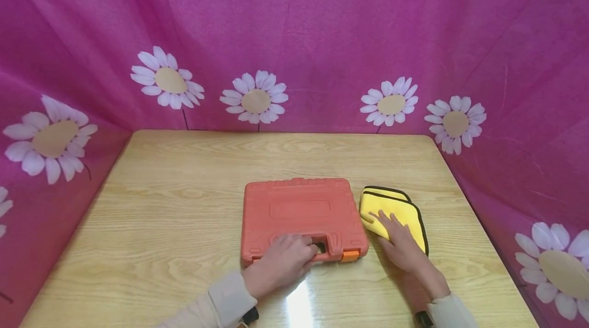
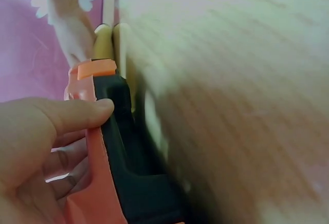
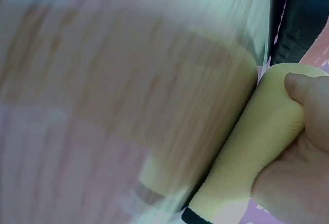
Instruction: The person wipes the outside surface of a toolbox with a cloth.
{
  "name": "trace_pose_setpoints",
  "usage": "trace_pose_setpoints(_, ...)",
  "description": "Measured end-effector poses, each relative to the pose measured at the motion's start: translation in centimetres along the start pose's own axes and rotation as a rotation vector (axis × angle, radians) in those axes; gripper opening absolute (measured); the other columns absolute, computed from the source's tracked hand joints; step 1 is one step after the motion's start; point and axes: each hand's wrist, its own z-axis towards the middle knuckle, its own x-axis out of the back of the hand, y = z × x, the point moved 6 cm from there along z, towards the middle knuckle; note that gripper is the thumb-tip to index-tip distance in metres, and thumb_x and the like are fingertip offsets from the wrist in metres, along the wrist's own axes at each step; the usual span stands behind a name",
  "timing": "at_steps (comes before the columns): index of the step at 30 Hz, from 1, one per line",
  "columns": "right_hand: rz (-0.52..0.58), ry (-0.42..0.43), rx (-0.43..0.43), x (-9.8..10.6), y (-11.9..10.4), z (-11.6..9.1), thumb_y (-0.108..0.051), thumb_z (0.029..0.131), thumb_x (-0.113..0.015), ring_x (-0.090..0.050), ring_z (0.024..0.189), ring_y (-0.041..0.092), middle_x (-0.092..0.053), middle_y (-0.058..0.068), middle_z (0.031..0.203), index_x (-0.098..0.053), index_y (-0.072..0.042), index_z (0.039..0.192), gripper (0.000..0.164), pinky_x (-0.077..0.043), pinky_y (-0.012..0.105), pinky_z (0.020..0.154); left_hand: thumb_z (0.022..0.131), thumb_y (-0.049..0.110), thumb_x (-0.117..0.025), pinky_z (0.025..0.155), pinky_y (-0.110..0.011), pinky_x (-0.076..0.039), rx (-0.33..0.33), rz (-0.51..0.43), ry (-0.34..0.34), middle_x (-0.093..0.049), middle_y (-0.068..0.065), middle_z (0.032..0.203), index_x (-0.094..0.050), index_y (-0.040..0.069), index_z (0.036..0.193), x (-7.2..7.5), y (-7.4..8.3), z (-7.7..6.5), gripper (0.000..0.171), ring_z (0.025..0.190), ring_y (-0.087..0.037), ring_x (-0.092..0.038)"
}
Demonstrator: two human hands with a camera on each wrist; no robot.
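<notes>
A red plastic carrying case with an orange latch lies flat near the middle of the wooden table. My left hand grips its handle at the near edge. In the left wrist view the thumb lies across the case's front edge, above its black lower half, and the fingers curl through the handle opening. Just right of the case is a folded yellow cloth with black edging. Spread fingers of my right hand rest on top of it. Its thumb touches the yellow fold in the right wrist view.
The wooden table reaches back to a purple curtain printed with white daisies, which also hangs along both sides. A bright light reflection lies on the table in front of the case.
</notes>
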Motion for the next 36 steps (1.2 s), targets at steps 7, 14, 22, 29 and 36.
trace_pose_setpoints(7, 0.017, -0.005, -0.018, 0.0, 0.0, 0.0, 0.002, 0.095, -0.059, -0.021, 0.14, 0.056, -0.035, 0.032, 0.151, -0.045, -0.003, 0.148, 0.055, -0.011, 0.078, 0.105, 0.09, 0.012, -0.072, 0.056, -0.024, -0.046, 0.027, 0.013, 0.044, -0.063, 0.003, 0.08, -0.075, 0.011, 0.092, -0.7, 0.3, -0.4, 0.004, 0.07, -0.011, -0.06)
trace_pose_setpoints(14, 0.021, -0.005, -0.031, -0.1, 0.0, -0.1, 0.002, 0.096, -0.058, -0.02, 0.141, 0.055, -0.034, 0.031, 0.152, -0.044, -0.003, 0.149, 0.055, -0.01, 0.077, 0.106, 0.089, 0.011, -0.073, 0.055, -0.023, -0.047, 0.035, 0.033, 0.059, -0.063, 0.003, 0.078, -0.073, 0.012, 0.086, -0.9, 0.5, -0.5, 0.004, 0.07, -0.011, -0.061)
trace_pose_setpoints(22, 0.009, 0.0, -0.037, -0.1, 0.0, -0.1, 0.002, 0.096, -0.058, -0.02, 0.141, 0.054, -0.034, 0.031, 0.151, -0.044, -0.003, 0.149, 0.055, -0.011, 0.076, 0.107, 0.094, 0.016, -0.068, 0.062, -0.021, -0.051, 0.081, -0.123, 0.072, -0.066, 0.007, 0.082, -0.074, 0.013, 0.092, -0.4, -0.5, -0.6, 0.007, 0.073, -0.004, -0.06)
trace_pose_setpoints(29, 0.027, -0.001, -0.046, 0.0, -0.1, -0.1, 0.002, 0.096, -0.058, -0.02, 0.141, 0.054, -0.034, 0.031, 0.152, -0.045, -0.002, 0.148, 0.054, -0.01, 0.076, 0.107, 0.094, 0.008, -0.067, 0.081, -0.033, -0.056, 0.244, -0.199, 0.431, -0.069, -0.002, 0.104, -0.072, 0.007, 0.108, 1.4, -3.5, -2.0, 0.016, 0.096, -0.017, -0.064)
trace_pose_setpoints(36, 0.025, 0.004, -0.044, -0.1, -0.1, 0.0, 0.001, 0.096, -0.058, -0.021, 0.141, 0.054, -0.035, 0.031, 0.152, -0.045, -0.001, 0.148, 0.054, -0.011, 0.076, 0.107, 0.095, 0.01, -0.064, 0.112, -0.055, -0.03, 0.587, -0.199, 0.396, -0.039, -0.025, 0.149, -0.048, -0.006, 0.142, 1.0, -7.8, -3.9, 0.052, 0.14, -0.041, -0.03)
